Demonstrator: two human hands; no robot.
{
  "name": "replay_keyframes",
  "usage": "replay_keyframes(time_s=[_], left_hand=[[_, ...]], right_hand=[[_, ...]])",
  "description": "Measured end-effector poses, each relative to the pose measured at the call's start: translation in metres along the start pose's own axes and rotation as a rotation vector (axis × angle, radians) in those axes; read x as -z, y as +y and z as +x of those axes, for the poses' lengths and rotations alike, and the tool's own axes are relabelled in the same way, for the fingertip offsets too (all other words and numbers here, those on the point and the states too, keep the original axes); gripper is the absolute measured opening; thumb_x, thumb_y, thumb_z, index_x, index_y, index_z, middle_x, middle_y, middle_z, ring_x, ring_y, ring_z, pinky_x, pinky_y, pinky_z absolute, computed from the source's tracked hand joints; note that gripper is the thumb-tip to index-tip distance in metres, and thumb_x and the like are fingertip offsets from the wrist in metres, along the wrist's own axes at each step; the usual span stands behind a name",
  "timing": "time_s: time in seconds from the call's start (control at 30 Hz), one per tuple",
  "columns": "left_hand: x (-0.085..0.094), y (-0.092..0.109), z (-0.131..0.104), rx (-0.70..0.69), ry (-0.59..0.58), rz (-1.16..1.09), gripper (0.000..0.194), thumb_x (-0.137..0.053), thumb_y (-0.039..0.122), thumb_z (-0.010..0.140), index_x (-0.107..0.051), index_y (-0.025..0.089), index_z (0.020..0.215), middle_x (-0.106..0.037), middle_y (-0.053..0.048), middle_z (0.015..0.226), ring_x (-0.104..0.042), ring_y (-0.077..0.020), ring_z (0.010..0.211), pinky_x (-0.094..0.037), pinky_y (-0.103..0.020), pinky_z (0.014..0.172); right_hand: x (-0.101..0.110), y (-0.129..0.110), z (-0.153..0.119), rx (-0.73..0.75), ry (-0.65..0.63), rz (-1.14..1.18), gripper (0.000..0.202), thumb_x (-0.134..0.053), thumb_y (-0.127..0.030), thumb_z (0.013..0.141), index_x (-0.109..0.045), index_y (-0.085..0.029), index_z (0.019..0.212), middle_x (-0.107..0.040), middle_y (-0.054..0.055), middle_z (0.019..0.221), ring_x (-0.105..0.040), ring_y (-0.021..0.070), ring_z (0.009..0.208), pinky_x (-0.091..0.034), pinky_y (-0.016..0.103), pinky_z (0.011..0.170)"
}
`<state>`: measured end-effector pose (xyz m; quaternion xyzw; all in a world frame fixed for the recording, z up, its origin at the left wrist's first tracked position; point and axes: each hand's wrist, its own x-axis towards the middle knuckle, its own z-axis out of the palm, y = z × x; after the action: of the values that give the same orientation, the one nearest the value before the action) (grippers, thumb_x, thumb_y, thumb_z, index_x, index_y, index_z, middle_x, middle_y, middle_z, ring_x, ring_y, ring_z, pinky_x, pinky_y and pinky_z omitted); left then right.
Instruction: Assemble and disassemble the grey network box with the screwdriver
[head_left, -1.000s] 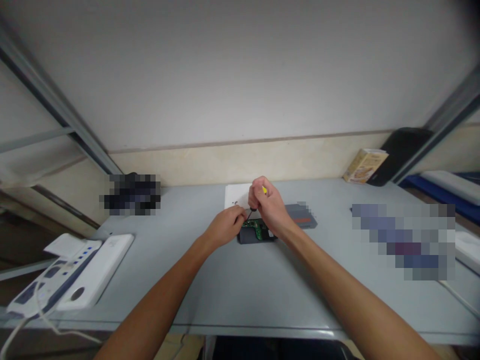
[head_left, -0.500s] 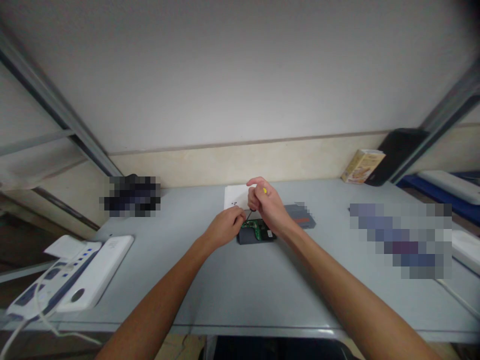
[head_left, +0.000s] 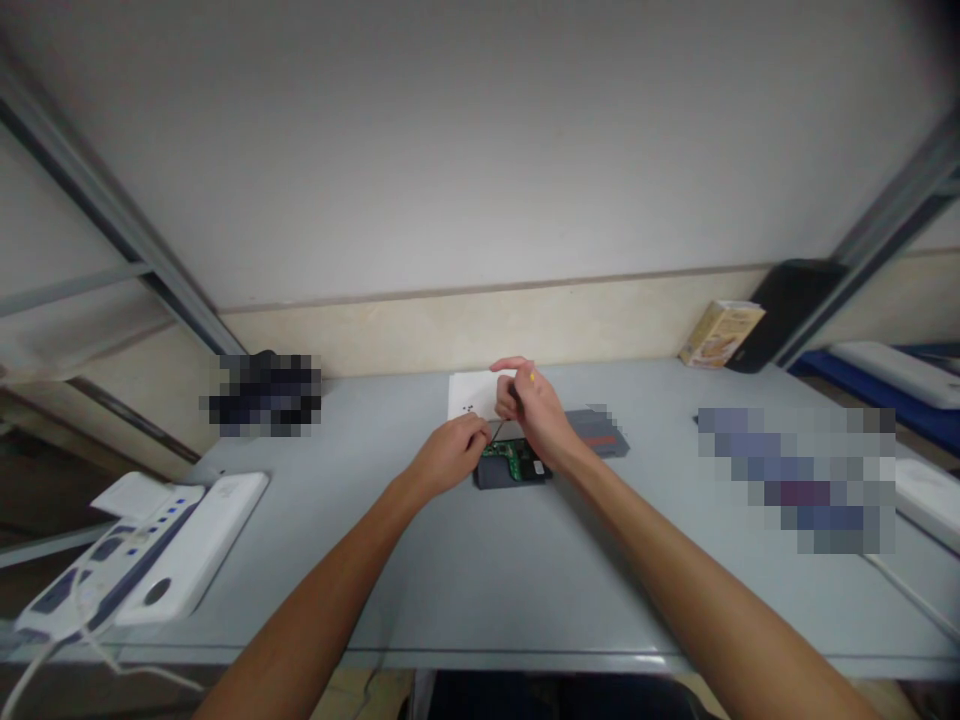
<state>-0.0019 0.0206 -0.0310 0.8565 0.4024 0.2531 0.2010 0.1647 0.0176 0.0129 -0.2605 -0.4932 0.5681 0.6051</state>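
Note:
A screwdriver [head_left: 498, 432] with a thin dark shaft is wrapped in my right hand [head_left: 538, 412]; a bit of yellow shows at the top of its handle. Its shaft slants down to a green circuit board [head_left: 515, 466] set in a dark grey casing [head_left: 495, 475]. At the board's upper left corner, my left hand [head_left: 448, 452] is closed with fingertips pinched near the screwdriver's tip; what lies between them is hidden. Behind the board is a white paper [head_left: 466, 388] carrying several tiny dark pieces, probably screws [head_left: 469, 408]. A flat grey panel [head_left: 596, 425] with an orange-red strip lies to the right, partly blurred out.
On the left of the grey table [head_left: 480, 590] lie a white power strip [head_left: 150, 520], a white flat device [head_left: 217, 540] and a cable. Pixelated items sit at both sides. A yellow box [head_left: 721, 335] and a black case [head_left: 795, 310] lean at the back right.
My right hand has turned slightly around the screwdriver, and less of the yellow shows. My left hand and the board hold their places.

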Motion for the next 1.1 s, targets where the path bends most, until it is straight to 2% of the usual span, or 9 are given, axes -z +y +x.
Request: replay_keyframes(time_s=[0.13, 0.27, 0.4, 0.53, 0.7, 0.77, 0.9, 1.0, 1.1], left_hand=[[0.001, 0.001, 0.001, -0.003, -0.002, 0.004, 0.025, -0.044, 0.013, 0.093, -0.065, 0.019, 0.082, -0.064, -0.002, 0.083, -0.059, -0.0171, 0.079, -0.044, -0.027, 0.074], [0.002, 0.002, 0.001, 0.003, -0.007, 0.001, 0.026, -0.045, 0.012, 0.093, -0.069, 0.019, 0.084, -0.066, -0.003, 0.085, -0.061, -0.0174, 0.081, -0.045, -0.027, 0.076], [0.002, -0.001, 0.000, -0.005, -0.016, -0.003, 0.027, -0.045, 0.013, 0.093, -0.071, 0.019, 0.087, -0.067, -0.003, 0.088, -0.061, -0.0174, 0.083, -0.047, -0.027, 0.078], [0.002, -0.003, 0.001, -0.028, -0.032, -0.016, 0.028, -0.046, 0.012, 0.093, -0.072, 0.020, 0.090, -0.067, -0.003, 0.090, -0.062, -0.0180, 0.087, -0.048, -0.029, 0.084], [0.011, 0.000, -0.001, -0.041, -0.084, -0.072, 0.031, -0.044, 0.019, 0.099, -0.075, 0.021, 0.103, -0.067, -0.005, 0.094, -0.062, -0.0179, 0.090, -0.049, -0.031, 0.088], [0.019, 0.003, -0.004, -0.025, -0.147, -0.122, 0.032, -0.052, 0.032, 0.100, -0.068, 0.023, 0.125, -0.066, -0.006, 0.101, -0.061, -0.0185, 0.091, -0.050, -0.032, 0.087], [0.035, 0.008, -0.011, -0.018, -0.323, -0.168, 0.084, -0.080, 0.048, 0.079, -0.042, 0.030, 0.152, -0.056, -0.010, 0.132, -0.056, -0.0255, 0.115, -0.047, -0.041, 0.103], [0.035, 0.009, -0.012, -0.073, -0.350, -0.144, 0.088, -0.086, 0.040, 0.072, -0.045, 0.031, 0.150, -0.053, -0.011, 0.137, -0.051, -0.0292, 0.127, -0.038, -0.047, 0.113], [0.027, 0.009, -0.010, -0.085, -0.282, -0.164, 0.079, -0.084, 0.034, 0.075, -0.049, 0.030, 0.146, -0.055, -0.010, 0.135, -0.052, -0.0278, 0.126, -0.038, -0.046, 0.113]], right_hand=[[-0.003, -0.011, -0.002, 0.008, -0.096, -0.069, 0.039, -0.061, -0.060, 0.091, -0.065, -0.021, 0.096, -0.061, 0.001, 0.080, -0.058, 0.0143, 0.074, -0.046, 0.028, 0.070], [-0.007, -0.014, -0.006, 0.060, -0.033, -0.106, 0.040, -0.079, -0.049, 0.080, -0.049, -0.023, 0.081, -0.071, 0.003, 0.097, -0.067, 0.0158, 0.082, -0.050, 0.030, 0.076], [-0.007, -0.011, -0.003, 0.097, 0.166, -0.131, 0.047, -0.074, -0.057, 0.083, -0.038, -0.025, 0.079, -0.051, -0.010, 0.052, -0.044, 0.0087, 0.044, -0.035, 0.022, 0.047], [0.003, -0.042, 0.002, 0.194, 0.317, -0.172, 0.044, -0.066, -0.059, 0.088, -0.039, -0.026, 0.079, -0.038, -0.011, 0.051, -0.033, 0.0078, 0.042, -0.029, 0.022, 0.044], [0.049, -0.100, -0.014, 0.140, 0.004, -0.888, 0.028, -0.075, -0.047, 0.082, -0.067, -0.024, 0.096, -0.066, 0.003, 0.090, -0.057, 0.0143, 0.066, -0.045, 0.028, 0.059], [0.078, -0.100, -0.026, 0.014, -0.155, -1.132, 0.038, -0.080, -0.042, 0.077, -0.071, -0.027, 0.110, -0.068, 0.006, 0.108, -0.064, 0.0212, 0.084, -0.051, 0.032, 0.071], [0.124, -0.074, -0.043, -0.226, -0.333, -1.357, 0.070, -0.078, -0.015, 0.065, -0.063, -0.026, 0.132, -0.063, 0.009, 0.131, -0.068, 0.0253, 0.101, -0.053, 0.034, 0.086], [0.132, -0.067, -0.045, -0.260, -0.330, -1.457, 0.071, -0.073, -0.011, 0.064, -0.064, -0.026, 0.133, -0.069, 0.009, 0.124, -0.069, 0.0275, 0.104, -0.052, 0.036, 0.092], [0.123, -0.075, -0.043, -0.309, -0.336, -1.407, 0.061, -0.077, -0.024, 0.070, -0.068, -0.025, 0.130, -0.075, 0.010, 0.116, -0.071, 0.0297, 0.099, -0.053, 0.039, 0.090]])
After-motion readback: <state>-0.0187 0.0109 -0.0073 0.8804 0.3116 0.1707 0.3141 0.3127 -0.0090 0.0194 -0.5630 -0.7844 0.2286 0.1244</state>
